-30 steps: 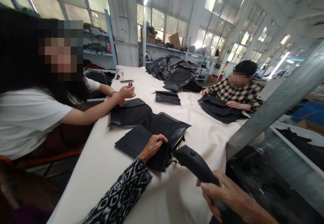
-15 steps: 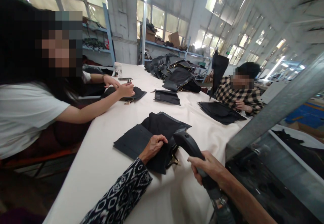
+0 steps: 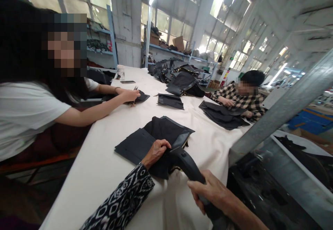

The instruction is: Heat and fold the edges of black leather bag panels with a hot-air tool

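My left hand (image 3: 156,152), in a black-and-white patterned sleeve, pinches the edge of a black bag piece (image 3: 132,145) with its fingers closed. The piece lies on the white-covered table, and a second dark panel (image 3: 160,129) spreads behind it. Gold-coloured metal shows at the edge of the work, partly covered by the tool. My right hand (image 3: 205,190) is wrapped around the handle of a black curved hand-held tool (image 3: 186,159). The tool's head is close beside my left fingertips, over the black material; whether it touches cannot be made out.
A person in a white T-shirt (image 3: 28,114) works at the left with small scissors. Another in a checked shirt (image 3: 251,98) handles black pieces (image 3: 222,115) opposite. Black bags (image 3: 184,82) are heaped at the back. A grey metal post (image 3: 281,108) slants up at my right.
My right hand has brought the tool left and down, from beside the bag piece to over it near my left fingers. The left hand keeps its grip. The checked-shirt person's hand has come to the pieces.
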`<move>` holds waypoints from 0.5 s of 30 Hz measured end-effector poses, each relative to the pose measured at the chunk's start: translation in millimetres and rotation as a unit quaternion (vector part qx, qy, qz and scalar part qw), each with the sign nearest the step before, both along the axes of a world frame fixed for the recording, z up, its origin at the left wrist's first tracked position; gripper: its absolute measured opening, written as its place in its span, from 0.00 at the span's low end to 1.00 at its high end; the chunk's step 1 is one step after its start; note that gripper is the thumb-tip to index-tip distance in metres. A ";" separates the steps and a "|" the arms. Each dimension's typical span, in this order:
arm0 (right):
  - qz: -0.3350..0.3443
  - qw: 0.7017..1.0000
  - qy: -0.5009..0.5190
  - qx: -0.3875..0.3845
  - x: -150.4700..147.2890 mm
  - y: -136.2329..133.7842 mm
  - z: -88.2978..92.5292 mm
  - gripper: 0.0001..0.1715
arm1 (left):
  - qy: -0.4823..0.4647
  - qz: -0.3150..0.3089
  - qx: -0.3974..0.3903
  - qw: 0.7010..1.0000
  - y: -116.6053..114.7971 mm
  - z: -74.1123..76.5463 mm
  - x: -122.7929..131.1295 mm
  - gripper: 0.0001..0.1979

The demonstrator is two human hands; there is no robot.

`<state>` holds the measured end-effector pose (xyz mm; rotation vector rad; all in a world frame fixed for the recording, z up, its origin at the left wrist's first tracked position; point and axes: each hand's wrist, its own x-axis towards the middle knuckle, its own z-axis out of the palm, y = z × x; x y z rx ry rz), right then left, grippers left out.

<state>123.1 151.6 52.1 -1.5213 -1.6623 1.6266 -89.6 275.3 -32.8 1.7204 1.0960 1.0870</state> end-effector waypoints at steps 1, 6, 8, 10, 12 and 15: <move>-0.010 1.000 -0.007 0.014 -2.5 5.1 0.2 0.20 | -0.001 -0.002 0.002 1.000 0.2 -0.2 -0.1 0.13; -0.069 0.997 -0.014 0.036 4.3 18.3 5.1 0.23 | 0.000 -0.003 0.003 1.000 0.1 0.4 0.5 0.14; -0.085 0.996 -0.004 0.031 12.3 13.3 8.6 0.24 | 0.002 -0.004 0.000 1.000 -0.1 0.5 1.2 0.14; -0.089 0.996 -0.006 0.030 19.4 4.0 12.1 0.24 | 0.004 -0.003 0.000 1.000 0.1 0.1 1.8 0.14; -0.089 0.996 -0.018 0.022 23.9 -6.5 14.5 0.24 | 0.009 0.000 0.002 1.000 0.7 -0.5 2.1 0.14; -0.086 0.996 -0.014 0.005 26.9 -18.4 14.3 0.24 | 0.021 0.002 0.007 1.000 1.4 -1.0 2.4 0.13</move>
